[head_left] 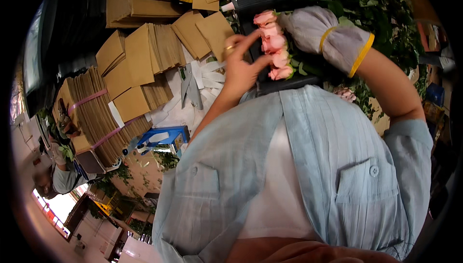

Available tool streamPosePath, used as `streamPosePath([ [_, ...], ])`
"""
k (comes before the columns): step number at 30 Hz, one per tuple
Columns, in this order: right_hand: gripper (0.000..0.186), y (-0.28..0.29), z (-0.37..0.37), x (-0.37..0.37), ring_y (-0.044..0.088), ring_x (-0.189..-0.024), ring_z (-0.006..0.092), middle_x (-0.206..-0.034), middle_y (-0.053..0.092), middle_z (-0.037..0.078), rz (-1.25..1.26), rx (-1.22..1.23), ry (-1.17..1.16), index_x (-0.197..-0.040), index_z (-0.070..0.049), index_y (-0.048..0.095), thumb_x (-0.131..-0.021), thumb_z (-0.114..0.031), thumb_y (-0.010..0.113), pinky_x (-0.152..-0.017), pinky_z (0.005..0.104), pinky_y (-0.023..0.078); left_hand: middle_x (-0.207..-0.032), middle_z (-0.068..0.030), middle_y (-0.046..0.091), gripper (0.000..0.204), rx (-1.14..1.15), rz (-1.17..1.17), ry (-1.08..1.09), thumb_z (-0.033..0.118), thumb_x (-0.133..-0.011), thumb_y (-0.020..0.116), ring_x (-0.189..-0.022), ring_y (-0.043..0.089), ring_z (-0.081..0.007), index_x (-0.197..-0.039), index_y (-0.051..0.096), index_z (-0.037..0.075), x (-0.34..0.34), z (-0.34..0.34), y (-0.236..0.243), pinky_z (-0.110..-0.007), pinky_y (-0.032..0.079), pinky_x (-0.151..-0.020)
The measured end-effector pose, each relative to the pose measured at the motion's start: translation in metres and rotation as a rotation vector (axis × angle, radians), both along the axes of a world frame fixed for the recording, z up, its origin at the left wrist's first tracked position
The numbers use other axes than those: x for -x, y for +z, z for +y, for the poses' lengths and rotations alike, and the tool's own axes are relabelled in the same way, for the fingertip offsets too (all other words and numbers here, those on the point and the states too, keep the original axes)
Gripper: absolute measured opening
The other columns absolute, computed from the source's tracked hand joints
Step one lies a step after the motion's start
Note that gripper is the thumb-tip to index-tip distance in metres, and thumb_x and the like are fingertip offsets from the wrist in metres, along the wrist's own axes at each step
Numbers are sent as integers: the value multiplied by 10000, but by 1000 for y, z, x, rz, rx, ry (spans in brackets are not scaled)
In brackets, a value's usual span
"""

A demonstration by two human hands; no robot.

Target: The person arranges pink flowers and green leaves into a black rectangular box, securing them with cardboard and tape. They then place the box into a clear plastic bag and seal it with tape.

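Observation:
A row of pink roses (274, 44) lies in a dark tray or frame (263, 85) in front of my body. My bare left hand (241, 62), with a ring on one finger, is slightly blurred. Its thumb and a finger are spread apart and reach the left side of the blooms. On the other side of the row is my right hand (311, 29), in a pale grey glove with yellow bands. It rests over the leaves and stems beside the blooms; its fingertips are hidden, so its grip does not show.
Stacks of brown cardboard sleeves (137, 50) stand to the left, near grey scissors (191, 89) and white strips (211, 77). A blue box (166, 137) is lower left. Leafy green stems (376, 17) pile up at the right. Another person (62, 178) is at the far left.

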State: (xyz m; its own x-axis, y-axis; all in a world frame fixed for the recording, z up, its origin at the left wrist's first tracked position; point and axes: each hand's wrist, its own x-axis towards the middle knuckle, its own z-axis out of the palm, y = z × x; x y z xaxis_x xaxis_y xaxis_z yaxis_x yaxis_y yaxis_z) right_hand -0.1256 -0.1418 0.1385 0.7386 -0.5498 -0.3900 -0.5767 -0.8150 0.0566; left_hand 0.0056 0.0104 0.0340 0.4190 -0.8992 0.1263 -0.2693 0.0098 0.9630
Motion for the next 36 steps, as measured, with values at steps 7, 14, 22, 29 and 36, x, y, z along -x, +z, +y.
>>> streamPosePath([
  [7,246,8,4,-5,664,-761,395,-798,669,172,53,-5,20,-1030,-94,606,-785,-116,597,-610,501,530,-978,-72,501,561,-134,-173,-152,240,-699,843,-975,483,-228,-1233,682,181,9,1,28,-341,408,-910],
  [14,146,83,22,8,639,-621,350,-654,626,138,-218,-144,262,-874,-69,595,-826,-201,636,-539,460,501,-1022,-58,450,599,-240,-236,-94,354,-653,865,-1036,413,-244,-1225,695,297,14,-2,11,-350,336,-978],
  [22,124,34,14,28,630,-728,364,-742,648,135,-104,-533,295,-821,-80,652,-827,-196,608,-615,467,488,-1070,-31,474,577,-184,-316,-42,375,-658,857,-1057,405,-247,-1212,696,364,19,-3,4,-371,323,-973],
  [29,113,20,11,20,627,-731,366,-733,637,148,103,-551,384,-811,-80,655,-818,-182,609,-622,466,484,-1096,-34,471,559,-213,-263,-74,346,-669,845,-1087,390,-265,-1208,697,372,17,-5,12,-394,283,-1003],
  [36,219,92,42,-43,641,-821,356,-879,659,132,-485,-369,396,-996,-85,642,-784,-128,679,-695,447,512,-1137,-81,499,447,-169,-201,-56,422,-641,815,-1094,385,-298,-1050,744,255,16,0,3,-455,237,-1001],
])
